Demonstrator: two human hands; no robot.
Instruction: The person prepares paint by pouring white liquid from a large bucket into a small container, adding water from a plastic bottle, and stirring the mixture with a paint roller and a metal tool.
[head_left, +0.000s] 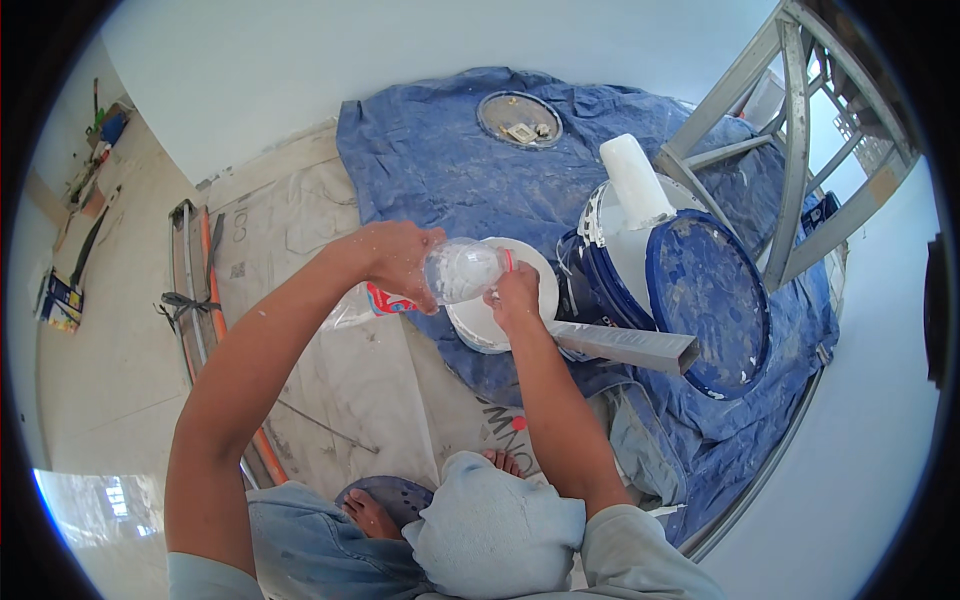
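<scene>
in the head view, the left hand (402, 262) gripped a clear bottle (462, 275) by its body; the right hand (516, 292) pinched its neck. the bottle was tilted over the white bucket (477, 330). a metal bar (625, 343) jutted out to the right, near the blue lid (712, 305). a blue tarp (420, 160) lay beneath.

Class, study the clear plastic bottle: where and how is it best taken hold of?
The bottle is likely best gripped around its broad, rounded body by the left hand, coming from the left, since it is held sideways with its neck pointing right. The narrow neck suits a fingertip pinch by the right hand.
</scene>
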